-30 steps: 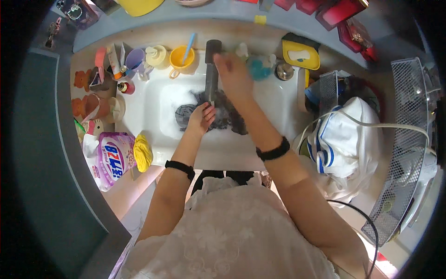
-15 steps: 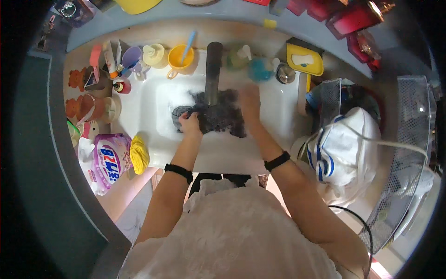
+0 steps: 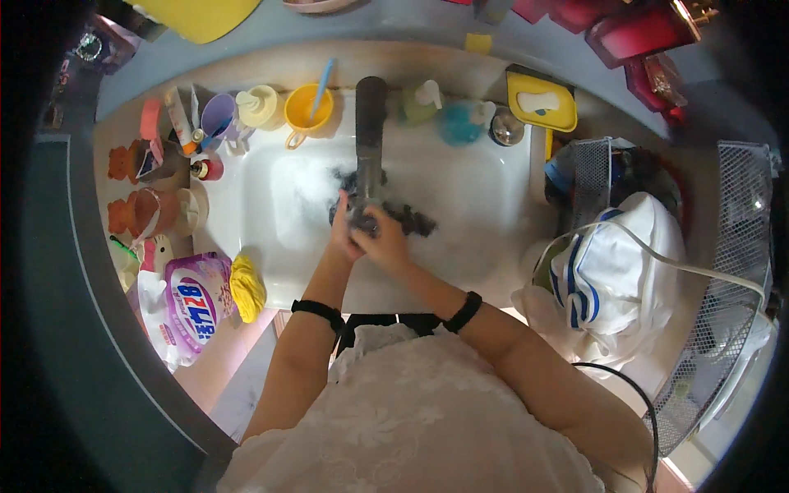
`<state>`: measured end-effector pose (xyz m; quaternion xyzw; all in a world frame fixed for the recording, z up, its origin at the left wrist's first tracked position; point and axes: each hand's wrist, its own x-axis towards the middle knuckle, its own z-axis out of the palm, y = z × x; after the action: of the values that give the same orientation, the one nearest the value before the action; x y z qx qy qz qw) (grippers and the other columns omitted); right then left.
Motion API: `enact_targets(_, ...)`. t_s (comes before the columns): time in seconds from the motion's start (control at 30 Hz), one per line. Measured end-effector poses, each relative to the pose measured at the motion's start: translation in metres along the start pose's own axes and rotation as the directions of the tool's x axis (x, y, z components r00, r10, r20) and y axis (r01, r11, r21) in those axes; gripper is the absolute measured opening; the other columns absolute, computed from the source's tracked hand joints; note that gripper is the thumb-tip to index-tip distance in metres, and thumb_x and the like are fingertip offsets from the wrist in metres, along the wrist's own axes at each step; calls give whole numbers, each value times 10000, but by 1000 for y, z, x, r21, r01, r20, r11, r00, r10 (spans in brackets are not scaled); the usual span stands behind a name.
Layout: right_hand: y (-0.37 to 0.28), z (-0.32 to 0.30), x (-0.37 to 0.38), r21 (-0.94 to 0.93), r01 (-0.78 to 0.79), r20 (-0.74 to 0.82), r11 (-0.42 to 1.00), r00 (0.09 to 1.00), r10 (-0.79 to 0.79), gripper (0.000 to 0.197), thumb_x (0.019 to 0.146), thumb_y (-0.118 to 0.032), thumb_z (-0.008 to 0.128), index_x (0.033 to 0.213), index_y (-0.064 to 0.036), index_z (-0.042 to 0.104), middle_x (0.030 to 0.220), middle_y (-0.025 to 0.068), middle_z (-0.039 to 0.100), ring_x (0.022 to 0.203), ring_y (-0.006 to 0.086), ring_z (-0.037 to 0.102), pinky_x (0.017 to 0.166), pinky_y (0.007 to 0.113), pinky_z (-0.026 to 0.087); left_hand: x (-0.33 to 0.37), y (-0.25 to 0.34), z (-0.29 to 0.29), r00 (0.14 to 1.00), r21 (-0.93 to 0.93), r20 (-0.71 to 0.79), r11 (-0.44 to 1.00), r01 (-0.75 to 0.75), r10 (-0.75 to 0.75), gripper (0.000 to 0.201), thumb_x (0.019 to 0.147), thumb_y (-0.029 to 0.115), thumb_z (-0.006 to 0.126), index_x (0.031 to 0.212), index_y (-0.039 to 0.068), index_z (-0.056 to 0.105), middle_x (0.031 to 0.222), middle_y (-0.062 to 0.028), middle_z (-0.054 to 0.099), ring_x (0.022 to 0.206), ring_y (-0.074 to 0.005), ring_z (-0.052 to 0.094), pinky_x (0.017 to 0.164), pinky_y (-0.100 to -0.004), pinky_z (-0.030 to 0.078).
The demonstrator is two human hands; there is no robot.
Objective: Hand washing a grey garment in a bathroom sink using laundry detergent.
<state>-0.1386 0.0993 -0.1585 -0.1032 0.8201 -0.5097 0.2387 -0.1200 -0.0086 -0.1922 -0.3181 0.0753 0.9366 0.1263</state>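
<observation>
A wet dark cloth (image 3: 417, 222), its exact kind unclear, lies bunched in the white sink (image 3: 485, 263), directly below the dark faucet (image 3: 370, 123). My left hand (image 3: 342, 234) is against the bundle's left side, a finger pointing up along it. From the right, my right hand (image 3: 388, 240) closes over the near part of the same cloth, fingers curled toward the left hand. The two hands almost touch under the spout, with cloth pressed between them. Part of the bundle is hidden by the faucet and my fingers. Loose dark edges trail to the right.
Along the back rim stand a purple cup (image 3: 220, 115), a cream pump bottle (image 3: 258, 107), a yellow mug (image 3: 309, 108), a blue bottle (image 3: 463, 123) and a yellow soap dish (image 3: 542, 103). A yellow cloth (image 3: 246, 287) and purple bag (image 3: 197, 300) sit left; white fabric (image 3: 629, 263) sits right.
My right hand has moved left and nearer to meet my left hand. The dark cloth, spread wide before, is now gathered into a smaller bundle under the faucet.
</observation>
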Motion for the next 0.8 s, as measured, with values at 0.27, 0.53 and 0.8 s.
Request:
enact_targets(0.27,4,-18,34,-489,-202,-79,849,979,187,458,747,-432,613,1099,-141,592,955,148,636,858,318,617,754,406,475,31,-16,-45,991,223,-98,973,-65,89,304,878,310,496,1101,106,526,1015,-40,579,909,-212,558,811,-356,466)
enact_targets(0.53,90,-62,56,-633,-328,-394,701,916,73,567,713,-266,634,1222,-122,430,1210,138,473,1103,319,473,840,432,430,-2,-12,-32,673,668,-606,731,142,423,638,718,205,659,1277,224,351,1241,-67,415,944,-235,515,777,-350,445)
enact_targets(0.8,74,-43,90,-604,-322,-181,729,946,268,620,703,-422,608,1194,-69,472,1224,215,453,1117,382,447,863,477,410,-13,20,-18,799,373,-568,927,37,197,774,751,593,547,1364,229,245,1370,-143,287,1162,-389,406,924,-655,257)
